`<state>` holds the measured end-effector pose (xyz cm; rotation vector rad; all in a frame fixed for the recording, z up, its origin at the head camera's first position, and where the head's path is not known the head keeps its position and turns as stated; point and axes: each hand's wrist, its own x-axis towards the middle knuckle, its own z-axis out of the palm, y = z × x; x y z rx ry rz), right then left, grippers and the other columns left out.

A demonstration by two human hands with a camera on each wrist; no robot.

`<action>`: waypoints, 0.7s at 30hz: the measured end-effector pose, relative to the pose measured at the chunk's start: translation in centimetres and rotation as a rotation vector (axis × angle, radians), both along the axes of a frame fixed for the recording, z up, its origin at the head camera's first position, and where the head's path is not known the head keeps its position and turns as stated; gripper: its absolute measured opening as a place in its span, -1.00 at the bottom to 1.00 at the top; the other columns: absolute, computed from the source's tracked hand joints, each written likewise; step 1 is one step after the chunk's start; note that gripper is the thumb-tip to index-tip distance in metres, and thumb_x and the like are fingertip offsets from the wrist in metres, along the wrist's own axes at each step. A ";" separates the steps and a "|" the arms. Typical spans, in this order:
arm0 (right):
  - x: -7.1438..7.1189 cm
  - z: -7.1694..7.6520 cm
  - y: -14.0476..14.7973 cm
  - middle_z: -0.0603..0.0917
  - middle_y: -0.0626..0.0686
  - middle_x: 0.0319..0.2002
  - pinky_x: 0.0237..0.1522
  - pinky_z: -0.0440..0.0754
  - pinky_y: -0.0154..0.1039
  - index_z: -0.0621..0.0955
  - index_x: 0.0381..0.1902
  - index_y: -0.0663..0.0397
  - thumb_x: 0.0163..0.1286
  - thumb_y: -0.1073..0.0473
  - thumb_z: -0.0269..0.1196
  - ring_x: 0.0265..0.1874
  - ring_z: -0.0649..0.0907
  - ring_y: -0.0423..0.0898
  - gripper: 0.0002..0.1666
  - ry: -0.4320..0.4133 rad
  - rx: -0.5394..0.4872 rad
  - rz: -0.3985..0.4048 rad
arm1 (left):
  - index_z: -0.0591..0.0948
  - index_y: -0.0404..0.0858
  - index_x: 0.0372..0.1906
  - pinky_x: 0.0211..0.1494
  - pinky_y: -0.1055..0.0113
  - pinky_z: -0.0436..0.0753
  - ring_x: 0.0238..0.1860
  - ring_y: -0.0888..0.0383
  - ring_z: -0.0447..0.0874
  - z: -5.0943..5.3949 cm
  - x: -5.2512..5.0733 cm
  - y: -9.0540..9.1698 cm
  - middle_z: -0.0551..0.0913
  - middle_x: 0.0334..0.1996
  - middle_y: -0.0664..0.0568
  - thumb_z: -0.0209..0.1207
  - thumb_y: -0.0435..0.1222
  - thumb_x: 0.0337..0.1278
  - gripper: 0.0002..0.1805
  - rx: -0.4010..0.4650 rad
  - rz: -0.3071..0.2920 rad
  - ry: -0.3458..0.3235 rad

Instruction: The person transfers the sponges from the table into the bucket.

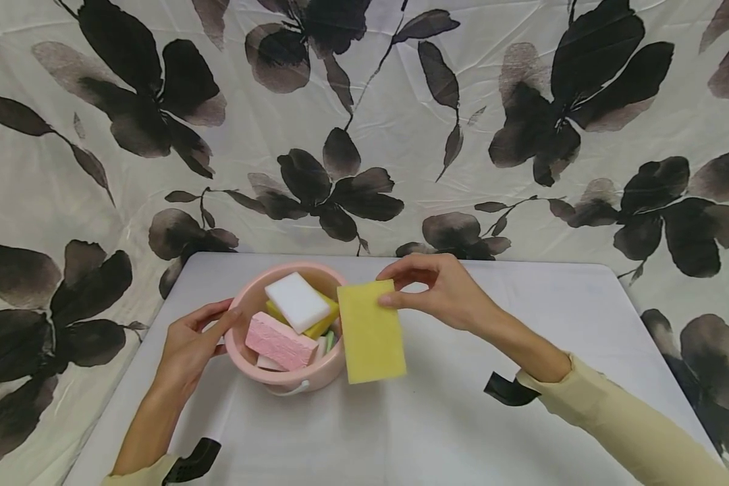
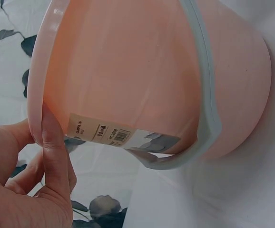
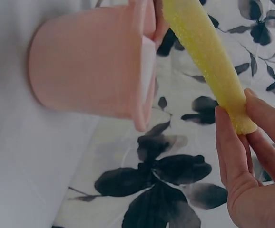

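A pink bucket [image 1: 249,371] stands on the white table, its light grey handle [image 2: 206,71] hanging down the side. My left hand [image 1: 188,344] pinches the bucket's rim on its left, fingers on both sides of the wall in the left wrist view. To the bucket's right, my right hand [image 1: 440,293] pinches a flat yellow sponge [image 1: 372,344] by one end, raised beside the rim. Inside the bucket lie a white sponge block [image 1: 298,302], a pink sponge [image 1: 281,339] and another yellow piece [image 1: 322,325], partly covered. Small green and whitish items below them are mostly hidden.
A white-covered table [image 1: 449,418] carries the bucket. Behind it hangs a pale cloth [image 1: 401,128] with dark flowers. A paper label [image 2: 104,130] with a barcode is on the bucket's side. Black straps [image 1: 510,389] show near both cuffs.
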<state>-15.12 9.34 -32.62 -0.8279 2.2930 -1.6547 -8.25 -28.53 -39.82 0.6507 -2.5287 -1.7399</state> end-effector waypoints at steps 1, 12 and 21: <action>-0.1 0.0 -0.3 0.73 0.00 -0.10 -0.06 0.72 -0.26 0.76 -0.05 0.08 0.19 0.26 0.55 -0.13 0.72 -0.06 -0.66 0.001 -0.010 0.004 | 0.47 -0.29 0.44 -0.21 0.44 0.72 -0.16 0.40 0.61 0.0 0.0 0.0 0.46 0.35 -0.16 0.26 0.08 0.36 -0.27 -0.001 0.002 -0.001; -1.3 -0.3 -3.8 0.76 0.00 -0.14 -0.06 0.71 -0.22 0.76 -0.04 0.11 0.21 0.26 0.53 -0.15 0.72 -0.05 -0.66 -0.034 -0.084 0.024 | 0.46 -0.28 0.45 -0.21 0.48 0.71 -0.19 0.42 0.60 0.0 -0.1 -0.1 0.44 0.36 -0.14 0.26 0.06 0.37 -0.28 0.013 0.008 -0.013; -2.0 -1.1 -6.7 0.76 0.00 -0.12 -0.05 0.73 -0.19 0.76 -0.04 0.12 0.24 0.21 0.52 -0.14 0.72 -0.06 -0.67 -0.066 -0.113 0.025 | 0.46 -0.28 0.44 -0.21 0.47 0.72 -0.17 0.42 0.60 0.1 0.0 -0.1 0.45 0.36 -0.14 0.27 0.06 0.37 -0.28 0.013 0.008 -0.013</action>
